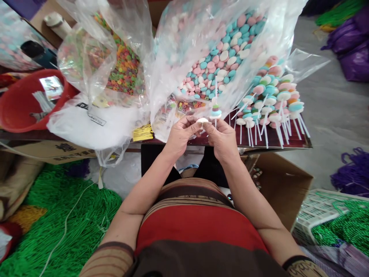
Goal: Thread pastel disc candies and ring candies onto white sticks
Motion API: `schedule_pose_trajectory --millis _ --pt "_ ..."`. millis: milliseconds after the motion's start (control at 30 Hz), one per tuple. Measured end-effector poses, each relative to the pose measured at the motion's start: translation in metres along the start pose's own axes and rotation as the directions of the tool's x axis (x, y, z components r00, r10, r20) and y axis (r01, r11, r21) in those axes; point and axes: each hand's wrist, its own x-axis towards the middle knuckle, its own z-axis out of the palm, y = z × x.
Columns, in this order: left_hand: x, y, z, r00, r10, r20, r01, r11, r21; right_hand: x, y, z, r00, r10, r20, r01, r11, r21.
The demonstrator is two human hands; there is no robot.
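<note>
My left hand (181,134) is closed in a pinch on a white candy disc (202,120). My right hand (225,136) is closed around a white stick (216,86) that points upward. Blue, green and white candy pieces (215,111) are threaded on that stick. The right thumb also touches the disc, so both hands meet there. Just behind them lies a large clear bag of pink, blue and white candies (211,65). To the right, finished-looking candy skewers (269,98) are piled at the table's edge, sticks outward.
A bag of colourful ring-shaped pieces (125,71) stands left of the candy bag. Further left is a red basin (20,102) with sticks inside. Yellow twist ties (143,132) lie at the table's front edge. An open cardboard box (284,184) sits below right.
</note>
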Motion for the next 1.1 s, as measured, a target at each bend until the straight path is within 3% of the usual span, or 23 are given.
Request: schedule_pose_trajectory --millis 267,467,600,700,800,967,1100 --pt "-0.004 -0.007 -0.009 0.997 -0.051 0.059 0.045 0.994 0.1 0.002 0.003 0.003 0.999 0.029 0.024 -0.029 1.0 0.003" --pt "0.008 -0.005 -0.018 0.991 -0.028 -0.13 0.03 0.999 0.011 -0.017 0.005 -0.012 0.993 0.097 0.061 -0.094 0.995 -0.044" --pt "0.016 -0.002 -0.021 0.972 -0.046 -0.23 0.036 0.998 -0.045 -0.043 -0.003 -0.028 0.972 0.128 0.196 -0.082 0.97 -0.229" --pt "0.018 -0.002 -0.019 0.977 -0.075 -0.201 0.062 0.995 -0.072 -0.056 -0.005 -0.033 0.95 0.154 0.27 -0.042 0.924 -0.379" --pt "0.017 -0.005 -0.018 0.984 -0.064 -0.165 0.049 0.994 -0.094 -0.06 0.0 -0.034 0.956 0.142 0.256 -0.025 0.91 -0.414" --pt "0.018 -0.011 -0.022 0.987 0.034 -0.158 -0.029 0.999 0.034 -0.059 0.009 -0.036 0.965 0.156 0.209 -0.056 0.907 -0.417" --pt "0.015 -0.015 -0.028 0.956 0.268 -0.123 -0.219 0.925 0.311 -0.061 0.003 -0.033 0.955 0.242 0.169 -0.179 0.93 -0.32"
